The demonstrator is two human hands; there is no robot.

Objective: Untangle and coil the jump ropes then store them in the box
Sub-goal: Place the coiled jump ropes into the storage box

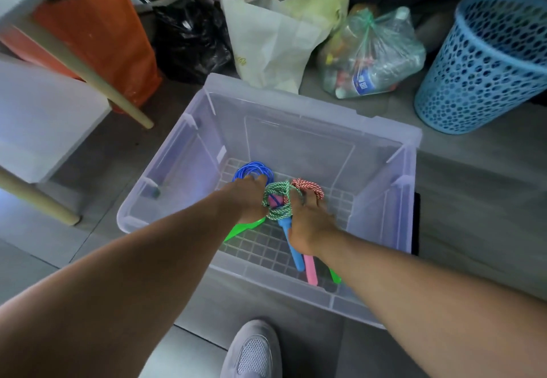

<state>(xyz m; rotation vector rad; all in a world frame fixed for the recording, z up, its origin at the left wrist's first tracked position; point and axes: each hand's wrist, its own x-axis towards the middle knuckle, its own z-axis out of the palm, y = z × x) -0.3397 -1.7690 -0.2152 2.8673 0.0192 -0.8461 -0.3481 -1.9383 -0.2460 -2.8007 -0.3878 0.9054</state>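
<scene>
Left hand (248,200) grips a blue rope coil (251,169); right hand (309,226) curls its fingers through a red-and-white rope (309,186) — a green-and-white rope (278,197) is bundled between them. All sit low inside a clear plastic box (296,108), with a blue handle (293,247) and a pink handle (310,271) on its floor. A blue basket (485,61) stands beyond.

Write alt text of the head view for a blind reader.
Inside a clear box, the left hand holds a blue rope coil and the right hand a red-and-white coil, with a green-and-white coil between them. A blue basket stands beyond the box.
</scene>
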